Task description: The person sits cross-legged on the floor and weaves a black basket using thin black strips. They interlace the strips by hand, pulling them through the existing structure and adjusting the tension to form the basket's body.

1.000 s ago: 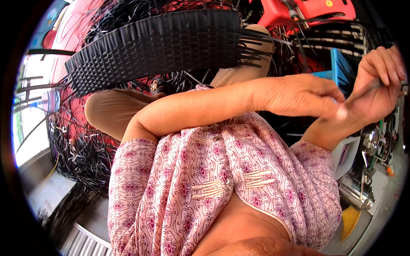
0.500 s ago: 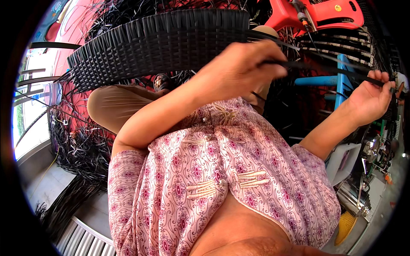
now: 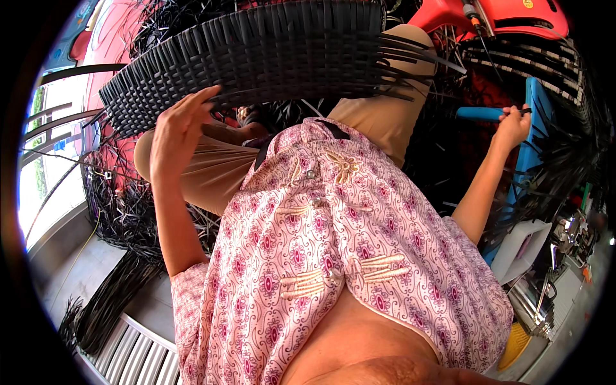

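Left hand (image 3: 176,138) raised, fingers loose, empty, by woven panel (image 3: 263,61); right hand (image 3: 511,129) outstretched, fingers curled round dark strip (image 3: 525,111).

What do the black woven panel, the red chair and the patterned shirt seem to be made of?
Black woven panel: probably plastic strip with a satin finish; its flat strands catch soft highlights. Red chair: likely moulded plastic, smooth, judging by its even colour and rounded slot. Patterned shirt: thin cloth, mostly matt, falling in soft folds; the fibre cannot be told.
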`<state>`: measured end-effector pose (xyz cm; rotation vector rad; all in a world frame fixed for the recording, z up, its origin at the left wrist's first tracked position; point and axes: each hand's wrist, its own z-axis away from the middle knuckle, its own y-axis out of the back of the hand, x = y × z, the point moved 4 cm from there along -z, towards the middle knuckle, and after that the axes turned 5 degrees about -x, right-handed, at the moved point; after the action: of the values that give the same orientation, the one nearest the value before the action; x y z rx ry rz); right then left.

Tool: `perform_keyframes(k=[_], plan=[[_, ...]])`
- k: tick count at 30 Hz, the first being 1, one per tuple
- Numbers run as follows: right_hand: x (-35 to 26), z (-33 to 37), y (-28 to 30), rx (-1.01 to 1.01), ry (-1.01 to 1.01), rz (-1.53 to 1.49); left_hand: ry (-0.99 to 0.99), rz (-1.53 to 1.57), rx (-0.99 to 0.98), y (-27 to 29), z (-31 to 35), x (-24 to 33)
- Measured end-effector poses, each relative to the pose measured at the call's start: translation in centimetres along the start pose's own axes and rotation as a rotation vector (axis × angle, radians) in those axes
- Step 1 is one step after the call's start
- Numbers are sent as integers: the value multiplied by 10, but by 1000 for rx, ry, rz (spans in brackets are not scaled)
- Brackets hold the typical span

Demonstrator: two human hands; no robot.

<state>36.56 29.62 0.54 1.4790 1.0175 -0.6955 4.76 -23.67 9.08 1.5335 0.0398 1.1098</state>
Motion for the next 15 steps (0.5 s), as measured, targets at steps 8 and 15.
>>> perform_keyframes(k=[8,15], plan=[[91,-16,-13,-362,-233,1033,58,-86,-99,-5,-1,13],[-124,76,-17,-437,344,75,-468,-84,-442,-96,-63,115]])
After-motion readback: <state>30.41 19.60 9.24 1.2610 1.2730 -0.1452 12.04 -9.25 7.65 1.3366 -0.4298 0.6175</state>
